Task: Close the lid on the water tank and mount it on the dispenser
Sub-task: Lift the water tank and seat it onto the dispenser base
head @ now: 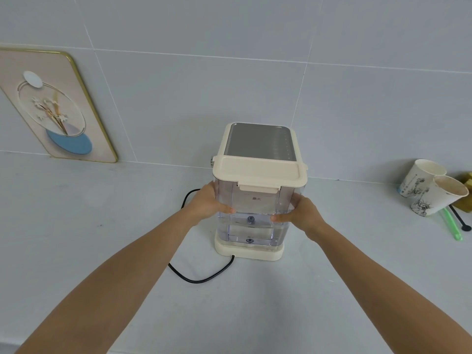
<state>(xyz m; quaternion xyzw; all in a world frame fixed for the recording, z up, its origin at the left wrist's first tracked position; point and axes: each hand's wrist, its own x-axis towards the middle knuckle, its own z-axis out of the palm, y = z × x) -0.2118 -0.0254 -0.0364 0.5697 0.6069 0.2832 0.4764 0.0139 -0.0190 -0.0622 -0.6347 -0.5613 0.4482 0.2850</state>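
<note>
A clear plastic water tank [252, 228] stands upright on the cream base of the dispenser [260, 141], pressed against its back. A cream lid [259, 172] lies flat and closed on the tank's top, its front latch folded down. My left hand [208, 203] grips the tank's left side, thumb across the front wall. My right hand [300, 212] grips the right side the same way. A little water sits low in the tank.
A black power cord [199, 278] loops on the counter from the dispenser's base towards the left. Two paper cups [431, 190] lean at the far right, with a green straw [452, 226] and a black stirrer beside them. A framed picture [56, 106] leans on the tiled wall at left.
</note>
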